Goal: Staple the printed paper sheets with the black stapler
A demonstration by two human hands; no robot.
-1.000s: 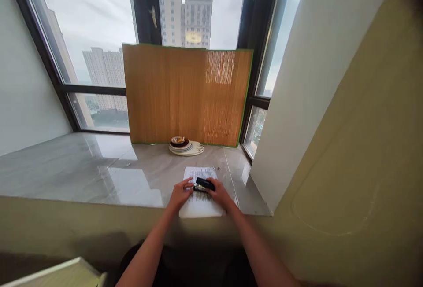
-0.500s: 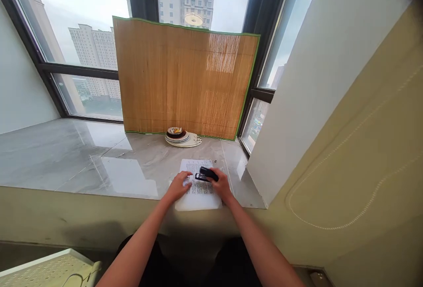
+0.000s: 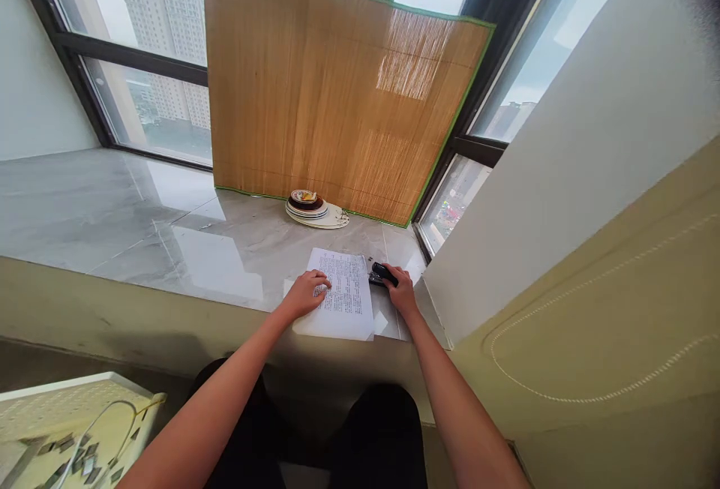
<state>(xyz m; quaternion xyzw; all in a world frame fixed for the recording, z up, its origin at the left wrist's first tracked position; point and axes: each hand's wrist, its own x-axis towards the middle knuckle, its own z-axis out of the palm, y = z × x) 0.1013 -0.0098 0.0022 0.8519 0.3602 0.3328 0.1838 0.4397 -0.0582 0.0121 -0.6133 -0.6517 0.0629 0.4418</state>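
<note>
A printed sheet of paper lies near the front edge of a grey marble sill. My left hand rests on the paper's left side, fingers curled loosely and pressing it down. Just off the paper's right edge, my right hand is wrapped round a black stapler that sits on the sill.
A stack of plates stands behind the paper, in front of a bamboo mat leaning on the window. A white wall closes in on the right. A perforated cream box with a cable sits low at the left.
My right hand has carried the stapler from over the paper's middle to the sill right of it. The left hand stays on the paper. The view has tilted down.
</note>
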